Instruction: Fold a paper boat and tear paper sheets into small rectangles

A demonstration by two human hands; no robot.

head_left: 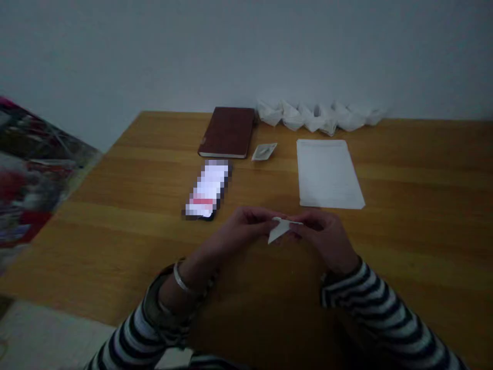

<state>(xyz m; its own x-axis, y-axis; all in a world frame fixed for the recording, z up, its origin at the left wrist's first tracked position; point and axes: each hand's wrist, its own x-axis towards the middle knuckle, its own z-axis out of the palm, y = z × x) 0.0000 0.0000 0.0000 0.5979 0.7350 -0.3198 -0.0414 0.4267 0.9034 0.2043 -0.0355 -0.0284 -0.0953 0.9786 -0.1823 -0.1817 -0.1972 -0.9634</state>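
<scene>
Between my two hands is a small folded piece of white paper [280, 230], held a little above the table [416, 231]. My left hand [246, 224] pinches its left side between thumb and fingers. On the other side, my right hand [321, 228] grips the right edge with thumb and fingertips. One pointed corner of the paper slants down to the left. A stack of white paper sheets [329, 174] lies just beyond my right hand. Farther off sits a small folded paper piece [264, 151].
A phone [208, 190] with a lit, blurred screen lies left of centre. Behind it is a brown notebook [229, 131]. Several folded white paper shapes [311, 117] stand in a row along the wall. Colourful items [31, 164] are beyond the table's left edge.
</scene>
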